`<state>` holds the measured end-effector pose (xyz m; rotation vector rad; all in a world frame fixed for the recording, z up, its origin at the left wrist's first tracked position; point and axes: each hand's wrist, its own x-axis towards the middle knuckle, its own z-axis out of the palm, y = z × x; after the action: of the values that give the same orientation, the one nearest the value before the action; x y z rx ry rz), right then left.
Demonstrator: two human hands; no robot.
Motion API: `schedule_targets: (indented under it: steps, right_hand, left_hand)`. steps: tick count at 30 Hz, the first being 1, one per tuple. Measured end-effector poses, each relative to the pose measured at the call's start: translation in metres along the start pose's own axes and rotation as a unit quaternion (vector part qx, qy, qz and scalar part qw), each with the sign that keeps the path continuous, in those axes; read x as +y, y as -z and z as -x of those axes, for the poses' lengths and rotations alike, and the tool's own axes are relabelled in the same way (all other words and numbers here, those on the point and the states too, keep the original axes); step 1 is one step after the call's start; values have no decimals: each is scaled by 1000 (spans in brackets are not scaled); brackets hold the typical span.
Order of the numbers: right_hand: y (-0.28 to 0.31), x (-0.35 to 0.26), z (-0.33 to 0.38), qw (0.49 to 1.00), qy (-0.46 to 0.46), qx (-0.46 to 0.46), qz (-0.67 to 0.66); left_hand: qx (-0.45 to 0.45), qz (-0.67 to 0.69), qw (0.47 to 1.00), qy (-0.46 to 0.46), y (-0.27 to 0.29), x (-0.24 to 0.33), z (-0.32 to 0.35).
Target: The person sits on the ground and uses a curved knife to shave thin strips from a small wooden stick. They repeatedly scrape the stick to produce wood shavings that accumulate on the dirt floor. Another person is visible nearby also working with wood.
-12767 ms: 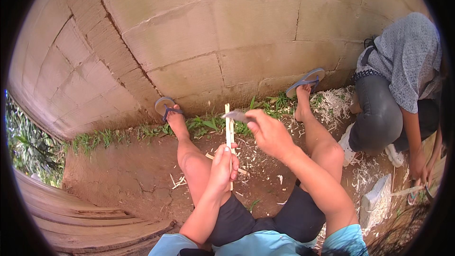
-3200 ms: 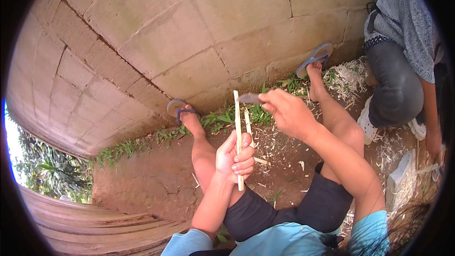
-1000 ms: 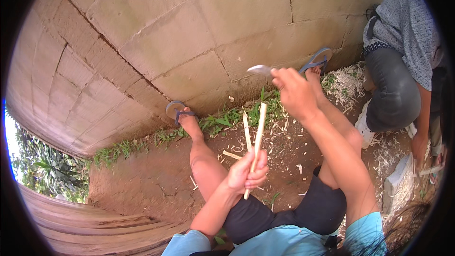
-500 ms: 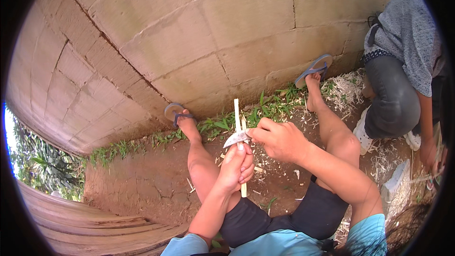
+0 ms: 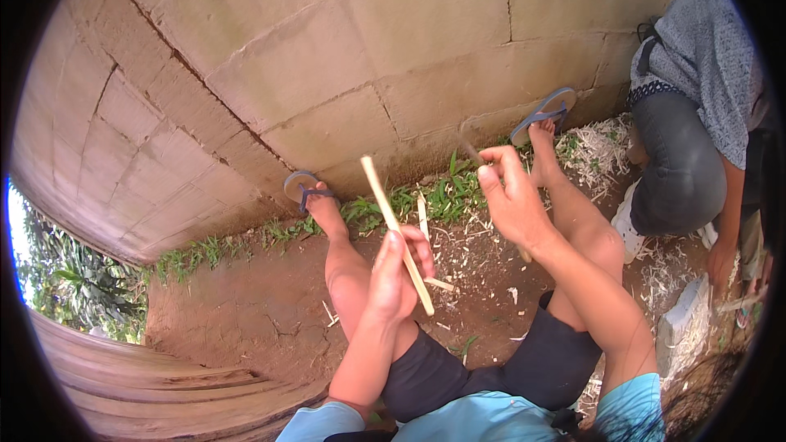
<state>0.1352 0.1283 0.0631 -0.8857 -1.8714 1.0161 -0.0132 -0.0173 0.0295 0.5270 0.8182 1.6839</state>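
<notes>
My left hand (image 5: pixel 393 282) is closed around a thin pale wooden stick (image 5: pixel 379 190), thumb along one side. The stick slants, its upper end leaning left and its lower end sticking out below the fingers to the right. My right hand (image 5: pixel 517 206), apart from the stick, grips a knife (image 5: pixel 470 146). Its narrow blade points up and left and is partly smeared by motion. Most of the handle is hidden in my fist, with its end showing below. On the ground beyond the left fingers lies another pale wood strip (image 5: pixel 422 214).
A block wall (image 5: pixel 327 98) rises ahead, with grass (image 5: pixel 446 196) along its foot. Wood shavings (image 5: pixel 602 155) litter the dirt. To the right squats another person (image 5: pixel 679 155) beside a pale block (image 5: pixel 686 319). Wooden boards (image 5: pixel 164 385) run along the lower left.
The knife has come off the stick and moved up and right with my right hand. In my left hand the stick has tilted, its top swinging left.
</notes>
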Motion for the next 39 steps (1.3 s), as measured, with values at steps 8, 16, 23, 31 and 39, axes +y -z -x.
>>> schedule_targets:
  steps: [8, 16, 23, 31, 39]
  right_hand:
    - [-34, 5, 30, 926, -213, -301, -87]
    - [-45, 0, 30, 849, -361, -310, -228]
    - [-3, -6, -6, 856, -319, -126, -387]
    - [30, -22, -16, 926, -181, -122, -307]
    - [-8, 1, -4, 997, 35, -69, -1]
  left_hand:
    - [38, 11, 994, -99, 20, 12, -8]
    - [8, -2, 968, -251, 26, -2, -9]
    - [-105, -221, 959, -142, 3, 6, -1]
    - [-237, 55, 966, 81, 3, -1, -1]
    - [-73, -10, 989, 128, -2, -4, -7]
